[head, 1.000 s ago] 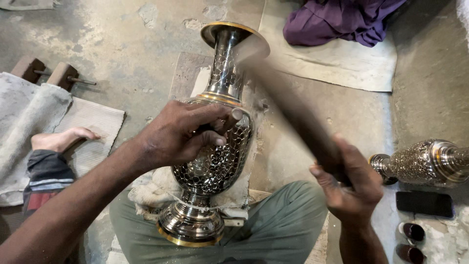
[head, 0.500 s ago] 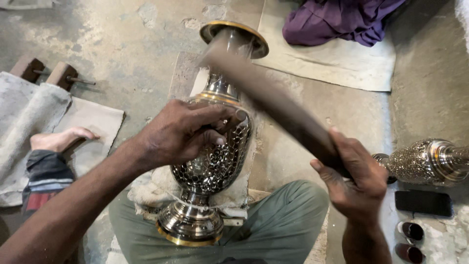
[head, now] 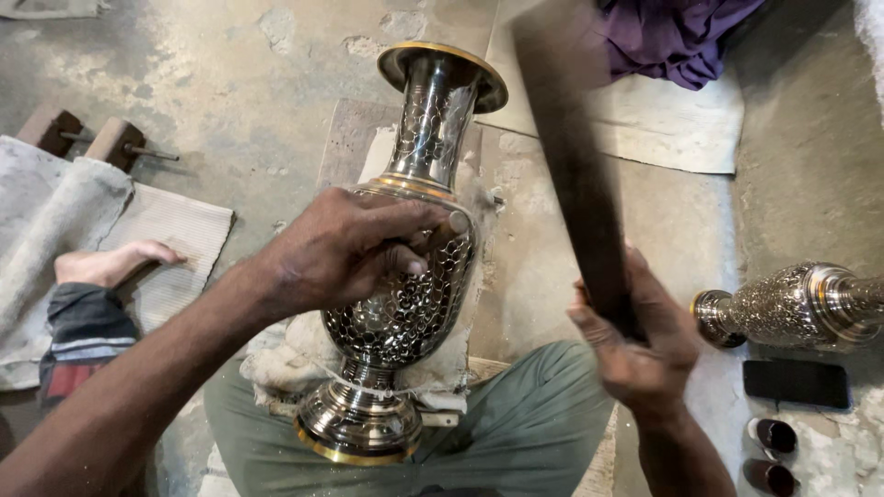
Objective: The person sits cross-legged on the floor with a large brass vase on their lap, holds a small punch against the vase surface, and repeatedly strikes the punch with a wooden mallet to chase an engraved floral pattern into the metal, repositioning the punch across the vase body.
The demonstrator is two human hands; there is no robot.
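The left hand (head: 354,248) is spread over the shoulder of the tall metal vase (head: 401,276), fingers curled around its belly and thumb pressed along the top, a firm grip that looks meant to keep the piece from rolling. The right hand (head: 640,345) is closed tight around the near end of a long dark stick (head: 575,175), which rises up and away from it and is blurred, so I judge it to be in mid-swing.

The vase lies tilted across the person's lap, its foot near the body and its flared, gold-rimmed mouth pointing to the far side. Under it sits a wad of pale cloth (head: 276,364), seemingly padding so the polished, pierced-pattern surface rests soft on the green trousers (head: 534,433).

To the right, on the concrete floor (head: 212,83), a second patterned vase (head: 792,304) lies on its side, with a flat black object (head: 796,382) just near of it. A purple cloth (head: 672,37) is heaped at the far right. At the left, another person's hand (head: 110,262) rests on a ribbed mat (head: 180,239).
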